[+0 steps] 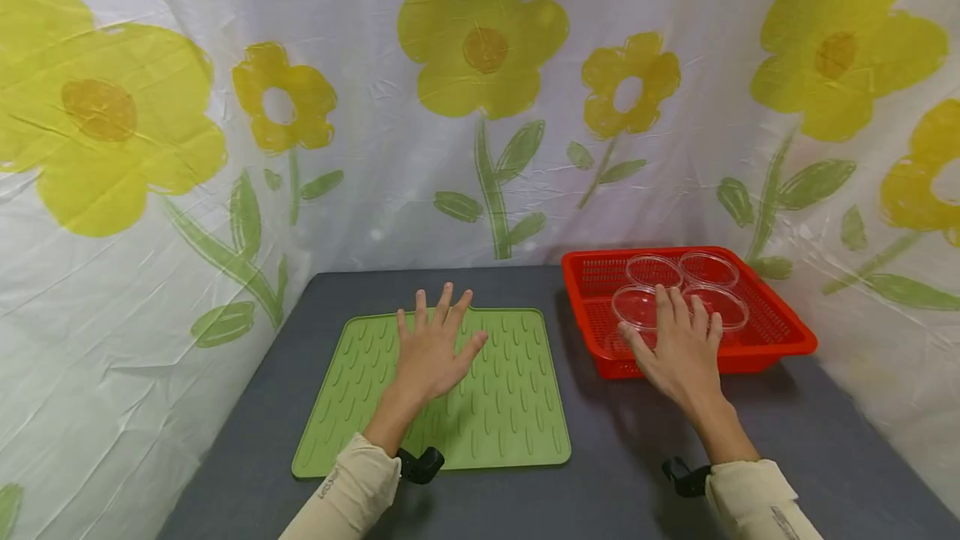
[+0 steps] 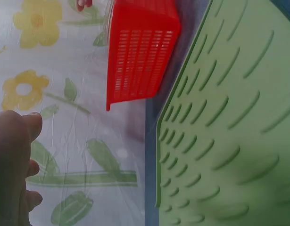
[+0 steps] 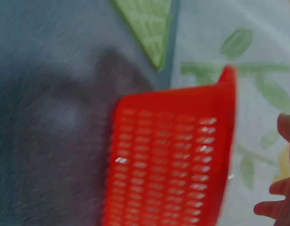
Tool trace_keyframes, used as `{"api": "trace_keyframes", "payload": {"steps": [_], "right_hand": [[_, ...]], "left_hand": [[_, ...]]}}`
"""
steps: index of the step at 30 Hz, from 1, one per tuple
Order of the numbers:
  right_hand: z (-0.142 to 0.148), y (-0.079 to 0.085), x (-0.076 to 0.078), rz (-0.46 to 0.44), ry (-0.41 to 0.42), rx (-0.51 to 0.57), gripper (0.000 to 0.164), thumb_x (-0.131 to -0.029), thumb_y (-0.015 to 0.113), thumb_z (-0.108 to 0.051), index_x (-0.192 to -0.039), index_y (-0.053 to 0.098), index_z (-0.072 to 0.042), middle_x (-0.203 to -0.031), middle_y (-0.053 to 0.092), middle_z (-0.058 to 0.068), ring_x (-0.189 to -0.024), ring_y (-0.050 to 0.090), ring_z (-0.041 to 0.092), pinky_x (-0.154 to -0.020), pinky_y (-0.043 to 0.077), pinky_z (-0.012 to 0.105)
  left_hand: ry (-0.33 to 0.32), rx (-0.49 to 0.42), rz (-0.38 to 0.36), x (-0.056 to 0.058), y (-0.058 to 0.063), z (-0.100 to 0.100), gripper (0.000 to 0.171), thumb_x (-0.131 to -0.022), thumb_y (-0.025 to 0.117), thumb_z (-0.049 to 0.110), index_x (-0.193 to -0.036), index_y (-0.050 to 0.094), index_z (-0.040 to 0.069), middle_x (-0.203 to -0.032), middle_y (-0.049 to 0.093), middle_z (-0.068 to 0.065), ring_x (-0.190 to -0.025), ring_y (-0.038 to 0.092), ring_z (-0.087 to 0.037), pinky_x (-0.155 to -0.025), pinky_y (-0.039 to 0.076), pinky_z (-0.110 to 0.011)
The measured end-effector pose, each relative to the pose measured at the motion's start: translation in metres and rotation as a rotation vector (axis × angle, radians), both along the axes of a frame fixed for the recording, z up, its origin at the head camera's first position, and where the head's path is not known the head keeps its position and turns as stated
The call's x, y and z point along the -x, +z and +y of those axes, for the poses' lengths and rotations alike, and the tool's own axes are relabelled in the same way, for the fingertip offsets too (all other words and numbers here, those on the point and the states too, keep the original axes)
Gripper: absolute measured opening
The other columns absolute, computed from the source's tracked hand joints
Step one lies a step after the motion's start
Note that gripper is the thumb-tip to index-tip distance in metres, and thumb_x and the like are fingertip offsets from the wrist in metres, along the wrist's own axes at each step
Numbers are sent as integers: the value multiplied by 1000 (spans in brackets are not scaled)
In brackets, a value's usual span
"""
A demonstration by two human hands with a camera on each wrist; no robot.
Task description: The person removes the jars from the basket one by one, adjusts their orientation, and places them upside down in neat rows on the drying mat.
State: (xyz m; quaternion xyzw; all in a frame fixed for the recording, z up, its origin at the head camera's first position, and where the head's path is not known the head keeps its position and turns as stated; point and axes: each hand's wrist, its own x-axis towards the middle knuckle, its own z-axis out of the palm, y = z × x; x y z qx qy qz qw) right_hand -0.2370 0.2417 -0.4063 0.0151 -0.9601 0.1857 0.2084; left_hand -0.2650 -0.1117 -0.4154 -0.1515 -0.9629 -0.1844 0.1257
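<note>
My left hand (image 1: 431, 357) hovers over the green ridged mat (image 1: 517, 390), fingers spread and holding nothing. In the left wrist view the fingers of that hand (image 2: 34, 167) show at the left edge, well above the mat. Over the near rim of the red plastic basket (image 1: 772, 348), my right hand (image 1: 684, 352) is held with fingers spread and nothing in its grasp. Several clear round dishes (image 1: 654, 271) with thin rims sit in the basket; the fingers overlap the two nearer ones in the head view. The right wrist view shows the basket's slotted side (image 3: 159, 160) below the right hand.
Both mat and basket rest on a dark grey tabletop (image 1: 600, 473), mat to the left, basket at the back right. A white curtain (image 1: 360, 148) printed with yellow flowers hangs behind the table and along both sides.
</note>
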Motion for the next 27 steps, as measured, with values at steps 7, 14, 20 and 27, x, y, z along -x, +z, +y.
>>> {"api": "trace_keyframes", "payload": {"steps": [7, 14, 20, 27], "right_hand": [[10, -14, 6, 91, -47, 9, 82, -91, 67, -43, -151, 39, 6, -150, 42, 35, -135, 33, 55, -114, 18, 74], [16, -24, 13, 133, -85, 28, 83, -89, 69, -47, -144, 45, 9, -145, 45, 35, -131, 38, 54, -109, 26, 73], [18, -24, 23, 87, -122, 28, 89, -86, 68, -56, -143, 45, 9, -143, 42, 34, -130, 35, 54, -107, 22, 73], [20, -23, 32, 26, -146, 13, 93, -83, 70, -59, -140, 45, 11, -139, 42, 38, -128, 34, 55, -107, 19, 76]], "left_hand": [[1, -28, 31, 2, -3, 14, 70, -103, 41, 63, -162, 28, 29, -172, 18, -7, -155, 7, -51, -120, 10, -74], [-23, -58, 55, 0, -7, 25, 68, -103, 43, 61, -161, 33, 27, -169, 27, -9, -153, 17, -52, -118, 19, -74], [-52, -76, 57, -1, -9, 36, 67, -103, 44, 60, -160, 36, 25, -168, 30, -9, -153, 21, -52, -117, 21, -75], [-86, -76, 30, -3, -12, 47, 67, -103, 44, 59, -159, 37, 24, -167, 32, -9, -152, 24, -50, -118, 22, -72]]}}
